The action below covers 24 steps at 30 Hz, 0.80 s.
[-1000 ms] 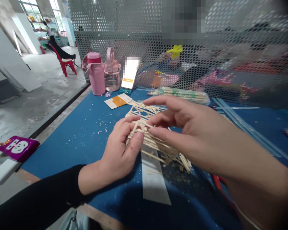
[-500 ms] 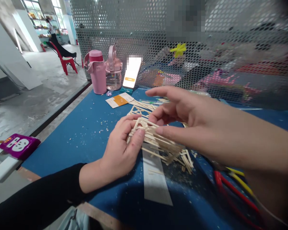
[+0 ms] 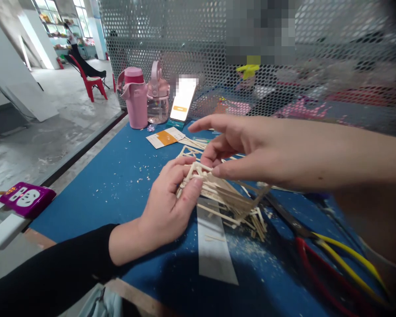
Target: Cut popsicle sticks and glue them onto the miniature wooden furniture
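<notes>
A small frame model of thin wooden sticks (image 3: 218,187) sits tilted above the blue table. My left hand (image 3: 173,198) is closed round its left end, with the thumb pressed on the near side. Over its top edge comes my right hand (image 3: 247,149), the thumb and bent fingers pinching near the upper corner while the index finger stretches out above. Whether a small piece lies between those fingertips is hidden. Beneath the model are a pale paper strip (image 3: 214,255) and loose stick pieces (image 3: 259,226).
Scissors with red and yellow handles (image 3: 312,235) lie at the right. Behind stand a pink bottle (image 3: 137,105), a clear jug (image 3: 157,105) and a propped phone (image 3: 184,99). An orange-and-white card (image 3: 166,138) lies before them. A purple power strip (image 3: 28,199) is at the left edge. A perforated metal screen (image 3: 204,57) closes the back.
My right hand has shifted slightly left and its thumb has come up closer to the model's top corner. More of the scissors shows. My left hand keeps its hold.
</notes>
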{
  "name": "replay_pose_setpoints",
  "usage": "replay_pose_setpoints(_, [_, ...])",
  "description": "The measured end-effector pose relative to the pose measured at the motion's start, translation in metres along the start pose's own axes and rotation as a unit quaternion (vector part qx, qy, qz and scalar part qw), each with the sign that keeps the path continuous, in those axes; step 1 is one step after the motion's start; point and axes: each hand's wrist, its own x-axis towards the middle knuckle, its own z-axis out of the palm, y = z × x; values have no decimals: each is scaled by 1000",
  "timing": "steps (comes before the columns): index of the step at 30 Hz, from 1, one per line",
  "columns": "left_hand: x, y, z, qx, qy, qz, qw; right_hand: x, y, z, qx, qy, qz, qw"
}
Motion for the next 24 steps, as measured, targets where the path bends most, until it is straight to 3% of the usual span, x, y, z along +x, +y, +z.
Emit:
replay_pose_setpoints(11, [1, 0, -1, 0, 8, 4, 1000, 5, -6, 5, 8, 18, 66, 998])
replay_pose_setpoints(24, [1, -2, -1, -16, 15, -3, 1000, 5, -2, 2, 56, 22, 55, 997])
